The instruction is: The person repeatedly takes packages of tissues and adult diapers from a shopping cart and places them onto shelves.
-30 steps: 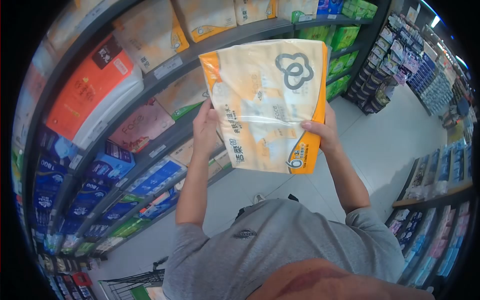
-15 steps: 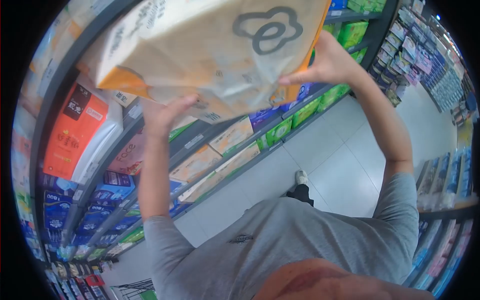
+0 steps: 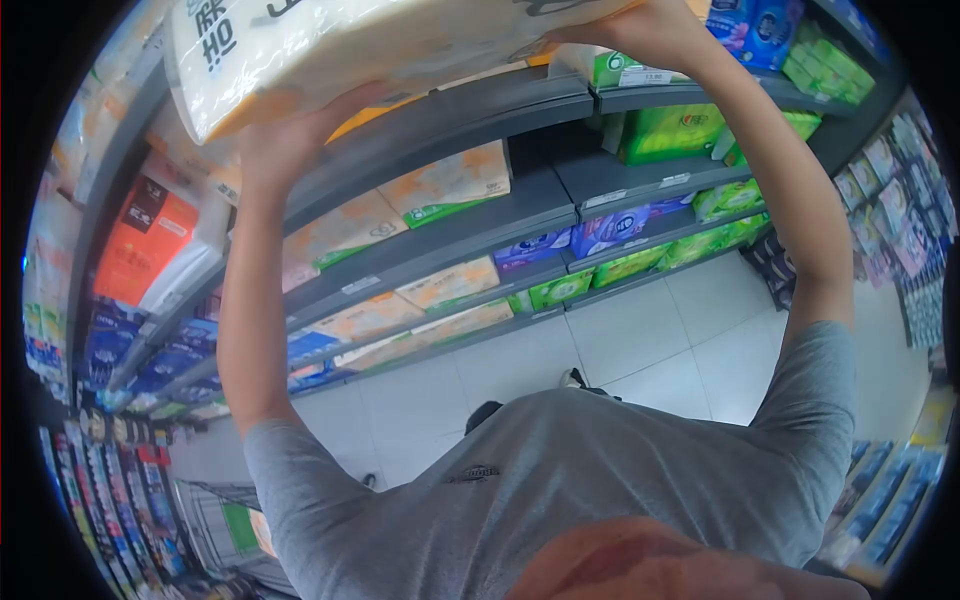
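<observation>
A large plastic-wrapped tissue pack (image 3: 370, 45), whitish with orange parts and dark lettering, is held up at the top of the view, partly cut off by the frame. My left hand (image 3: 295, 145) grips its lower left side from below. At the pack's right end, my right hand (image 3: 645, 35) has its thumb and fingers against the wrapping. Some fingers of both hands are hidden behind or under the pack. The pack is raised in front of an upper grey shelf (image 3: 460, 115).
Lower shelves carry orange-and-cream tissue packs (image 3: 445, 185), green packs (image 3: 675, 130) and purple packs (image 3: 610, 230). An orange-red pack (image 3: 150, 245) stands at the left. A wire cart (image 3: 215, 515) is at the lower left. Hanging goods (image 3: 905, 200) line the right side.
The tissue pack has moved up and forward toward the upper shelf, with both hands still on it. My view has turned, so more shelf fronts show, and a cart shows more fully at the lower left.
</observation>
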### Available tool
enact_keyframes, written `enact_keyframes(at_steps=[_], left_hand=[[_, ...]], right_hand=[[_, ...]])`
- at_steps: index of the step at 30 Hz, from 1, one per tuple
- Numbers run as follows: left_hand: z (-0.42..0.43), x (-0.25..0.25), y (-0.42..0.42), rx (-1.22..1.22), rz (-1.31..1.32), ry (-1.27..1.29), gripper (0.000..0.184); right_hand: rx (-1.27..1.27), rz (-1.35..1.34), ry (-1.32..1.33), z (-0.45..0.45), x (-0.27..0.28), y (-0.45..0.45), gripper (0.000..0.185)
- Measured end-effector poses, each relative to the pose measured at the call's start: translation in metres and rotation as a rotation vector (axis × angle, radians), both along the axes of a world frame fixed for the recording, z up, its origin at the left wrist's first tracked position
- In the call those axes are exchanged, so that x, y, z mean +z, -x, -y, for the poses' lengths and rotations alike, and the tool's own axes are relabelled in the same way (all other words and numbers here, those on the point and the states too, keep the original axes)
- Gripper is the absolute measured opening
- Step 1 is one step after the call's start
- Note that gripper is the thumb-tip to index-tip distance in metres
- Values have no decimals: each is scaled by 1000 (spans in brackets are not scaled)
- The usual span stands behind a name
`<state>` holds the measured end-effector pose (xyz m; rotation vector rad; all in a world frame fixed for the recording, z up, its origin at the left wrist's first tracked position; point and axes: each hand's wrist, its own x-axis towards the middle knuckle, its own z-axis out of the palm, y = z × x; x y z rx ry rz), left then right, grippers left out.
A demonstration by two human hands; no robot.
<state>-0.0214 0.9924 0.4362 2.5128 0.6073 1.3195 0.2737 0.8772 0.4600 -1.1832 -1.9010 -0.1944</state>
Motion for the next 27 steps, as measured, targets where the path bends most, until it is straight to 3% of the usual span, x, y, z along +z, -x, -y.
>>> enact_keyframes(at_steps=[3,9,15,17,18,21,23,25,26,27], left_hand=[[-2,-6,-18,142,-126,-39,40],[-16,-16,-45,197,-78,-63,46],[-48,-24,-52,213,-107,-41,47],[-53,-25,-55,222,-134,-33,47],[-53,-24,-58,126,-115,5,47],[-49,-17,-63,7,-94,98,49],[-49,-16,-69,-17,-88,153,51],[-56,-17,-77,70,34,220,80],[-58,-12,-80,-71,67,442,83],[-68,-16,-82,-71,72,433,83]], right_hand=[[94,-24,59,-13,-11,-28,49],[201,-166,21,-43,-38,-54,49],[24,-137,83,-70,-48,-62,65],[284,-354,95,-86,-60,-66,75],[284,-354,94,-83,-59,-65,75],[177,-290,50,-81,-53,-62,82],[-15,-347,274,-85,-54,-68,81],[-7,-299,343,-88,-53,-76,78],[-32,-306,340,-97,-60,-82,70],[-56,-313,335,-104,-64,-85,62]])
